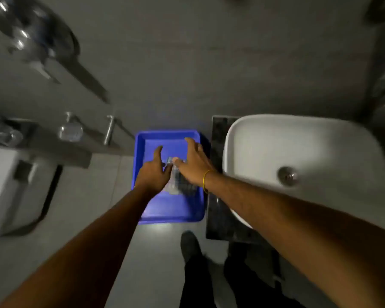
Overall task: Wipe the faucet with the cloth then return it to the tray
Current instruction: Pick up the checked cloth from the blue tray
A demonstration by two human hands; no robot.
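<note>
A blue plastic tray (193,210) sits low down, left of the white basin. A grey and dark patterned cloth (182,185) lies in the tray, partly hidden under my hands. My left hand (153,174) is over the cloth's left side, index finger stretched forward and thumb at the cloth's top edge. My right hand (193,165) is over its right side with fingers spread, thumb touching the same edge; a yellow band circles that wrist. Motion blur hides any fold or grip. Chrome taps (70,130) stick out of the wall to the left.
The white basin (265,141) with its metal drain (287,175) rests on a dark stone counter (218,138) right of the tray. A chrome shower fitting (31,38) hangs upper left. A white toilet (11,185) stands at the left. My shoe (190,245) is below the tray.
</note>
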